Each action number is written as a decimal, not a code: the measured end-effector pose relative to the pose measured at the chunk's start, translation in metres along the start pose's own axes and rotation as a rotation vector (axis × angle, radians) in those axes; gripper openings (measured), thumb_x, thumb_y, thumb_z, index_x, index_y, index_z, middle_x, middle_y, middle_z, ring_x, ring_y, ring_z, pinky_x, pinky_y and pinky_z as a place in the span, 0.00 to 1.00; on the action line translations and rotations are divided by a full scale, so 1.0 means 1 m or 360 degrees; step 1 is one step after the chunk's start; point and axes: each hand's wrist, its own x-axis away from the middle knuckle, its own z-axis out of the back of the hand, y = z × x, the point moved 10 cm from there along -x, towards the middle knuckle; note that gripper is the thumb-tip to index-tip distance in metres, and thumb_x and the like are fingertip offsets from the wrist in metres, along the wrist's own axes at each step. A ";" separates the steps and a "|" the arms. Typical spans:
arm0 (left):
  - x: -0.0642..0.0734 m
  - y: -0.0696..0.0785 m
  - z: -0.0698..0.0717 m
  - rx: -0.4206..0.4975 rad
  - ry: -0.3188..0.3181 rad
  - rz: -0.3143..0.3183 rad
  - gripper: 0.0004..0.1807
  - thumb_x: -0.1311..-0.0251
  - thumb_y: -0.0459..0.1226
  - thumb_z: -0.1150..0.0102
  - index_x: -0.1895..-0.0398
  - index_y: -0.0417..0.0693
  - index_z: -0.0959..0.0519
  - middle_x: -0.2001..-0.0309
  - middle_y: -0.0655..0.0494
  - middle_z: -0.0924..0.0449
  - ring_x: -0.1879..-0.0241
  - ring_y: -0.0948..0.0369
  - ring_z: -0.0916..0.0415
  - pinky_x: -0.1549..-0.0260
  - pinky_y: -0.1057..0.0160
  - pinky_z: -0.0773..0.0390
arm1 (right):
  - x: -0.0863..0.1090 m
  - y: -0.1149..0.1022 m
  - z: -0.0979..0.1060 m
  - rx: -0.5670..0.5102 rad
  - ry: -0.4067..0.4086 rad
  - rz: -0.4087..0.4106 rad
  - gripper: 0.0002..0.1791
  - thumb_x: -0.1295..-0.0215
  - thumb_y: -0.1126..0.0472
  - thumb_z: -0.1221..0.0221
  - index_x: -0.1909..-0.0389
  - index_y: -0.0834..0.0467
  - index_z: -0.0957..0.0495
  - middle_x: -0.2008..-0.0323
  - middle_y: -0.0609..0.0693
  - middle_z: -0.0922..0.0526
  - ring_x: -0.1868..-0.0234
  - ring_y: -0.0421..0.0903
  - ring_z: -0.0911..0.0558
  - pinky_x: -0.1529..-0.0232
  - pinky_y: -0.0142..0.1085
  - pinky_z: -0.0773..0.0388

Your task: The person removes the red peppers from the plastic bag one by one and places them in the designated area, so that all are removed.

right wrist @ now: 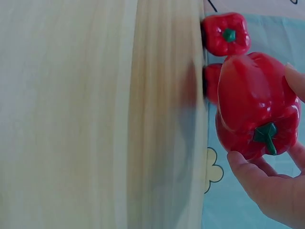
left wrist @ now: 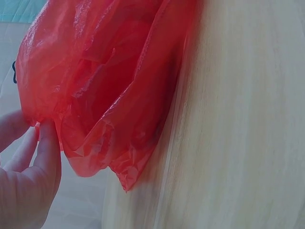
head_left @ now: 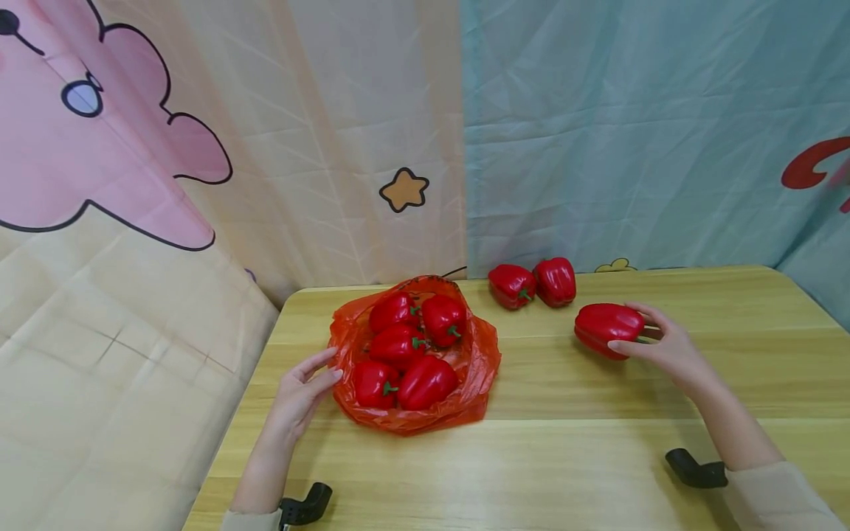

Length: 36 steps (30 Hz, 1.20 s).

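Note:
My left hand point(head_left: 295, 397) pinches the left rim of a red plastic bag point(head_left: 486, 363), which stands wide on the table. The left wrist view shows thumb and fingertips meeting at a fold of the bag point(left wrist: 109, 90). Several red bell peppers with green stems, one large one point(head_left: 428, 382) in front, lie inside it. Over to the right, my right hand point(head_left: 676, 355) grips another red bell pepper point(head_left: 606, 329) by its stem end, held just over the table. In the right wrist view, thumb and fingers span the pepper point(right wrist: 257, 95) around its green stem.
Two more red bell peppers, a left one point(head_left: 510, 286) and a right one point(head_left: 555, 282), sit at the back edge of the wooden table point(head_left: 564, 457). A printed curtain point(head_left: 319, 140) hangs right behind and along the left side. Black mounts stick out at both wrists.

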 end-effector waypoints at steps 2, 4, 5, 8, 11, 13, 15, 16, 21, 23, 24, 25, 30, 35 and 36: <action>0.000 0.000 0.000 -0.0004 -0.0002 -0.0007 0.23 0.40 0.24 0.46 0.40 0.36 0.31 0.47 0.54 0.34 0.57 0.65 0.23 0.53 0.68 0.24 | -0.001 0.003 0.002 0.0007 0.0020 -0.0006 0.45 0.41 0.51 0.38 0.30 0.62 0.51 0.37 0.70 0.44 0.41 0.69 0.40 0.62 0.35 0.24; 0.000 0.001 0.000 -0.0012 0.0001 -0.0011 0.24 0.41 0.24 0.46 0.40 0.36 0.31 0.47 0.54 0.33 0.57 0.65 0.23 0.53 0.68 0.24 | -0.001 0.006 0.004 0.0008 0.0041 -0.0013 0.45 0.41 0.51 0.39 0.30 0.63 0.52 0.37 0.70 0.43 0.41 0.68 0.40 0.63 0.33 0.25; 0.000 0.001 0.000 -0.0013 0.0003 -0.0011 0.24 0.41 0.24 0.46 0.40 0.35 0.31 0.47 0.54 0.33 0.57 0.65 0.23 0.53 0.68 0.24 | -0.001 0.007 0.005 0.0006 0.0051 -0.0018 0.45 0.41 0.51 0.38 0.30 0.63 0.52 0.38 0.70 0.43 0.42 0.67 0.40 0.63 0.32 0.26; 0.001 0.001 0.000 -0.0018 0.0009 -0.0015 0.24 0.41 0.24 0.46 0.39 0.34 0.32 0.47 0.54 0.33 0.57 0.65 0.23 0.53 0.68 0.24 | -0.003 0.012 0.007 -0.0007 0.0072 -0.0039 0.45 0.40 0.51 0.39 0.30 0.63 0.52 0.37 0.70 0.43 0.42 0.66 0.39 0.64 0.29 0.26; 0.001 0.001 0.000 -0.0019 0.0010 -0.0014 0.24 0.41 0.24 0.46 0.39 0.33 0.33 0.47 0.54 0.33 0.58 0.65 0.23 0.53 0.68 0.24 | -0.005 0.017 0.010 -0.0011 0.0101 -0.0061 0.46 0.41 0.50 0.38 0.30 0.63 0.53 0.37 0.71 0.44 0.42 0.67 0.40 0.66 0.28 0.26; 0.000 0.001 0.000 -0.0016 0.0009 -0.0012 0.25 0.41 0.24 0.46 0.39 0.33 0.33 0.47 0.54 0.33 0.58 0.65 0.23 0.53 0.68 0.24 | -0.006 0.020 0.012 -0.0014 0.0123 -0.0073 0.47 0.41 0.50 0.38 0.30 0.63 0.54 0.37 0.72 0.45 0.42 0.68 0.41 0.67 0.28 0.25; 0.000 0.000 0.001 -0.0020 0.0017 -0.0009 0.25 0.41 0.24 0.46 0.38 0.33 0.34 0.47 0.55 0.33 0.58 0.65 0.23 0.53 0.68 0.24 | -0.007 0.023 0.015 -0.0010 0.0150 -0.0078 0.47 0.41 0.50 0.38 0.30 0.64 0.54 0.37 0.72 0.45 0.42 0.68 0.41 0.68 0.27 0.25; 0.000 0.000 0.001 -0.0021 0.0015 -0.0012 0.25 0.41 0.24 0.46 0.39 0.33 0.33 0.48 0.55 0.33 0.58 0.65 0.23 0.53 0.68 0.24 | -0.008 0.024 0.016 -0.0009 0.0161 -0.0077 0.47 0.41 0.50 0.39 0.30 0.64 0.54 0.37 0.72 0.45 0.42 0.68 0.41 0.68 0.27 0.25; -0.001 -0.001 0.002 0.0005 0.0023 -0.0006 0.22 0.41 0.24 0.46 0.42 0.40 0.28 0.48 0.55 0.32 0.57 0.65 0.23 0.53 0.68 0.24 | -0.011 0.028 0.020 -0.0031 0.0191 -0.0091 0.47 0.40 0.50 0.39 0.30 0.65 0.54 0.37 0.72 0.46 0.43 0.67 0.41 0.69 0.26 0.25; 0.000 -0.001 0.002 0.0010 0.0026 -0.0004 0.22 0.41 0.24 0.46 0.42 0.40 0.28 0.48 0.55 0.32 0.57 0.65 0.23 0.52 0.68 0.24 | -0.011 0.030 0.021 -0.0041 0.0205 -0.0104 0.47 0.40 0.49 0.39 0.30 0.65 0.55 0.37 0.72 0.46 0.42 0.68 0.42 0.68 0.26 0.25; 0.000 -0.001 0.001 0.0005 0.0021 -0.0005 0.23 0.41 0.24 0.46 0.40 0.37 0.30 0.48 0.55 0.32 0.57 0.65 0.23 0.52 0.68 0.24 | -0.012 0.030 0.021 -0.0043 0.0212 -0.0111 0.47 0.40 0.49 0.39 0.30 0.64 0.55 0.36 0.72 0.47 0.42 0.68 0.42 0.68 0.27 0.25; 0.000 -0.001 0.001 0.0005 0.0024 -0.0005 0.23 0.41 0.24 0.46 0.40 0.38 0.30 0.48 0.55 0.32 0.57 0.65 0.23 0.53 0.68 0.24 | -0.012 0.030 0.022 -0.0047 0.0217 -0.0116 0.48 0.40 0.48 0.39 0.29 0.64 0.55 0.36 0.72 0.47 0.42 0.69 0.42 0.68 0.26 0.25; 0.000 -0.002 0.001 0.0007 0.0028 0.0008 0.24 0.40 0.24 0.47 0.39 0.34 0.32 0.48 0.55 0.33 0.57 0.65 0.23 0.53 0.68 0.24 | -0.017 0.029 0.022 -0.0031 0.0263 -0.0119 0.48 0.41 0.48 0.39 0.30 0.65 0.53 0.36 0.72 0.46 0.41 0.69 0.42 0.70 0.24 0.28; -0.001 -0.002 0.000 0.0009 0.0014 0.0010 0.24 0.40 0.24 0.47 0.39 0.34 0.33 0.47 0.55 0.34 0.57 0.65 0.24 0.52 0.68 0.24 | -0.025 0.028 0.023 0.0034 0.0334 -0.0118 0.47 0.42 0.48 0.38 0.31 0.65 0.50 0.37 0.71 0.43 0.42 0.68 0.39 0.66 0.30 0.27; -0.001 -0.001 0.000 0.0009 0.0014 0.0010 0.24 0.40 0.24 0.47 0.39 0.34 0.33 0.47 0.55 0.34 0.57 0.65 0.24 0.52 0.68 0.24 | -0.027 0.028 0.023 0.0045 0.0345 -0.0120 0.47 0.43 0.47 0.37 0.31 0.65 0.50 0.38 0.70 0.42 0.42 0.68 0.39 0.64 0.33 0.26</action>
